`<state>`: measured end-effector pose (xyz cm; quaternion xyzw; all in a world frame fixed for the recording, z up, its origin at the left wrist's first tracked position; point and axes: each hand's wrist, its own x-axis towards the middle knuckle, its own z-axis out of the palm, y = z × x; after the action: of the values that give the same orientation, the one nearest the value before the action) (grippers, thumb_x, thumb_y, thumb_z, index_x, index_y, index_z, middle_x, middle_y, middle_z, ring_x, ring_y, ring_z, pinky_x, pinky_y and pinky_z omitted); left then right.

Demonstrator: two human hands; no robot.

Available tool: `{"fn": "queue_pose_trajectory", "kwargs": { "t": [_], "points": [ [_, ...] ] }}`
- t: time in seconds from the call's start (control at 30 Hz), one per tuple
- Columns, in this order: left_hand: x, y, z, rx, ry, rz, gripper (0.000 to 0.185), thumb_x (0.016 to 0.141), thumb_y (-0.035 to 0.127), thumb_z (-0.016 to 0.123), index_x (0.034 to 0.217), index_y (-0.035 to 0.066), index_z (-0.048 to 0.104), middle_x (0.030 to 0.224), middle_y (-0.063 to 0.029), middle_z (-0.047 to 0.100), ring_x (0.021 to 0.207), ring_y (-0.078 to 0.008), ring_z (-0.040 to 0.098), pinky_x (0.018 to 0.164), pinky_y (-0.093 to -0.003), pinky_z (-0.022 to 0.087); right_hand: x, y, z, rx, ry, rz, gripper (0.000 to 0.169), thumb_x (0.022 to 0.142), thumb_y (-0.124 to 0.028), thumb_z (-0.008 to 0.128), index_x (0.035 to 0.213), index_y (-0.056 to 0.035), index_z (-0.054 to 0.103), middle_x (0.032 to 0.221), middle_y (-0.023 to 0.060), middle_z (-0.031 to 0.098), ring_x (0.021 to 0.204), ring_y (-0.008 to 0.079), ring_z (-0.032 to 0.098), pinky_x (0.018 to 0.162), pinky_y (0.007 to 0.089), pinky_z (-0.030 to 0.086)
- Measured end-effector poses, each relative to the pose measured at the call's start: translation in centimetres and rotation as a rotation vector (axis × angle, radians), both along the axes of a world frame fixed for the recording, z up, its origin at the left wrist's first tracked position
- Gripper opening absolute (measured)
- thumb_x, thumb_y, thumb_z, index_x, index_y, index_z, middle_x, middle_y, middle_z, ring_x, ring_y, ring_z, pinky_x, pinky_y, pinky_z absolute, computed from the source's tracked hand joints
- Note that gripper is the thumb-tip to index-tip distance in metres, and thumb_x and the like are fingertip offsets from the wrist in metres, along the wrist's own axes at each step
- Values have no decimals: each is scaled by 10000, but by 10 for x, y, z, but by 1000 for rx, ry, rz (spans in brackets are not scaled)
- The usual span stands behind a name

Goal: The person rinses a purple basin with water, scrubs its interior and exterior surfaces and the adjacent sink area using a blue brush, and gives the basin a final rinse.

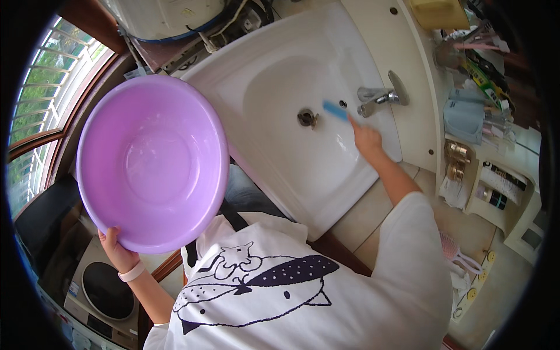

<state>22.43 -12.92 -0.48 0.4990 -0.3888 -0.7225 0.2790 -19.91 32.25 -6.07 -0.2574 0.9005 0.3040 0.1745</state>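
Note:
My left hand (118, 251) grips the lower rim of a large purple plastic basin (159, 164), its thumb over the edge. The basin is tilted so that I look into its bare inside; it is held beside the sink's left edge. Over the white ceramic sink (271, 92), my right hand (366, 140) holds a blue object (336, 110), long and narrow. It is blurred, and I cannot tell whether it is a brush. Close by are the dark drain with its stopper (307, 118), a small overflow hole (343, 104) and the chrome faucet (380, 94).
A white rounded tank-like appliance (168, 17) stands beyond the sink with hoses around it. Shelves with toiletries and a blue-grey container (463, 118) line the right wall. A pink hairbrush (459, 253) hangs lower right. Behind my left arm is a washing machine (109, 291), below a barred window (48, 87).

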Motion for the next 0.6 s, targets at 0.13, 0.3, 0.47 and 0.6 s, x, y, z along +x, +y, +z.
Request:
{"fn": "queue_pose_trajectory", "kwargs": {
  "t": [0.13, 0.3, 0.47, 0.6],
  "points": [
    [-26, 9, 17, -17, -15, 63, 212, 692, -32, 443, 887, 18, 511, 760, -21, 533, 681, -110, 494, 651, -232, 407, 14, 1, -27, -26, -5, -77, 500, 811, -107, 388, 1286, -252, 330, 747, 137, 599, 668, 262, 606, 590, 391, 486],
    [-25, 0, 12, 24, 49, -15, 199, 698, -27, 446, 880, 23, 510, 752, -15, 527, 674, -107, 487, 648, -226, 399, 8, 2, -10, 70, -101, -133, 510, 814, -106, 381, 1299, -248, 310, 789, 137, 603, 707, 261, 609, 630, 416, 481],
    [-25, -2, 21, -1, 41, -39, 202, 699, -24, 448, 886, 26, 504, 753, -18, 528, 680, -111, 493, 659, -225, 404, 14, -16, -32, -68, -1, -110, 561, 819, -102, 374, 1330, -261, 205, 706, 115, 591, 604, 270, 592, 531, 407, 472],
    [-19, -7, 25, -35, 60, -22, 196, 702, -15, 457, 887, 30, 502, 761, -24, 531, 683, -122, 506, 665, -231, 418, 35, 25, -25, -23, -109, -319, 551, 807, -94, 388, 1314, -258, 249, 695, 124, 588, 597, 282, 586, 531, 418, 465]
  ]
}}
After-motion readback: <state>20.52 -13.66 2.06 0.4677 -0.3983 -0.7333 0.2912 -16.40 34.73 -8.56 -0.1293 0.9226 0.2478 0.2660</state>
